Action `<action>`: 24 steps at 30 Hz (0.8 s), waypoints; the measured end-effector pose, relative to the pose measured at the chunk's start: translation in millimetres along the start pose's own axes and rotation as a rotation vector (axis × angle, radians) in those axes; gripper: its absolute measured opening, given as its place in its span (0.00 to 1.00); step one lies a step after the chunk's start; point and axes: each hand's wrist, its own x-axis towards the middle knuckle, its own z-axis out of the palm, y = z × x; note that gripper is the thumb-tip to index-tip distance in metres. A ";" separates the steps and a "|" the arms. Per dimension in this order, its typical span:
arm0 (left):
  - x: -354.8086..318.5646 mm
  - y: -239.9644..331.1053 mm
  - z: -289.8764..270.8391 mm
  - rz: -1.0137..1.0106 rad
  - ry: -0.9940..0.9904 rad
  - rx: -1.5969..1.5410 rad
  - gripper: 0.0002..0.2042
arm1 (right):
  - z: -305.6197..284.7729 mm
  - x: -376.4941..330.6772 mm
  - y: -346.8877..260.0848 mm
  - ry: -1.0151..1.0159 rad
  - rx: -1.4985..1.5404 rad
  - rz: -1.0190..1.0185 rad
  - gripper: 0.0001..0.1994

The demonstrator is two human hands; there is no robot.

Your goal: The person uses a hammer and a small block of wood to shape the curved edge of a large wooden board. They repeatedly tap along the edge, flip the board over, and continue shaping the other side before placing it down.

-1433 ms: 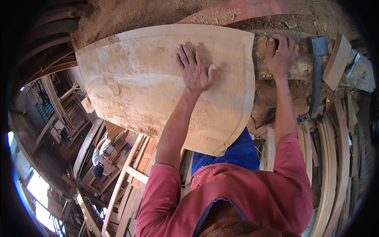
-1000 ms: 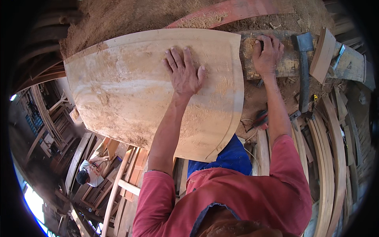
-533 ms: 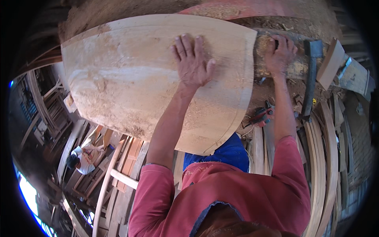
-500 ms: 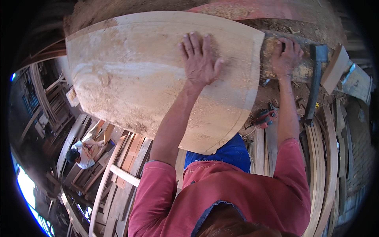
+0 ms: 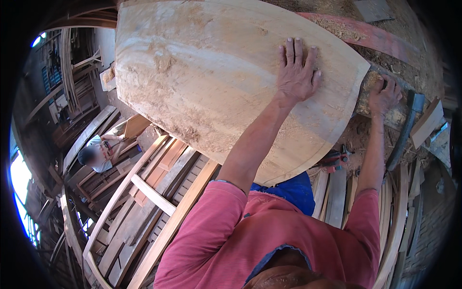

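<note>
A broad, curved-edged wooden panel point(image 5: 211, 91), pale and strewn with sawdust and shavings, lies before me. My left hand point(image 5: 297, 79) rests flat on its right part, fingers spread, holding nothing. Just beyond the panel's right edge, my right hand point(image 5: 385, 98) is on a dusty wooden block point(image 5: 397, 118). Its fingers are curled; something dark shows between them, too hidden to name. Right of that hand lies an adze-like tool point(image 5: 415, 102) with a blue-grey head and a dark curved handle. A red power tool point(image 5: 337, 160) sits below the panel's right edge.
Long planks and a wooden frame point(image 5: 153, 195) lie at the lower left, more curved boards point(image 5: 397, 216) at the lower right. A person point(image 5: 102, 151) sits among timber at left. A red curved board point(image 5: 358, 33) with shavings is behind the panel; a wood offcut point(image 5: 428, 123) lies at right.
The whole view has swung, so panel, tools and both hands appear farther right. My left hand stays flat on the panel and my right hand stays curled on the block.
</note>
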 end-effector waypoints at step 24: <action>4.6 2.5 3.9 0.041 -0.018 0.073 0.35 | -1.1 3.8 -20.8 -0.041 -0.084 0.264 0.08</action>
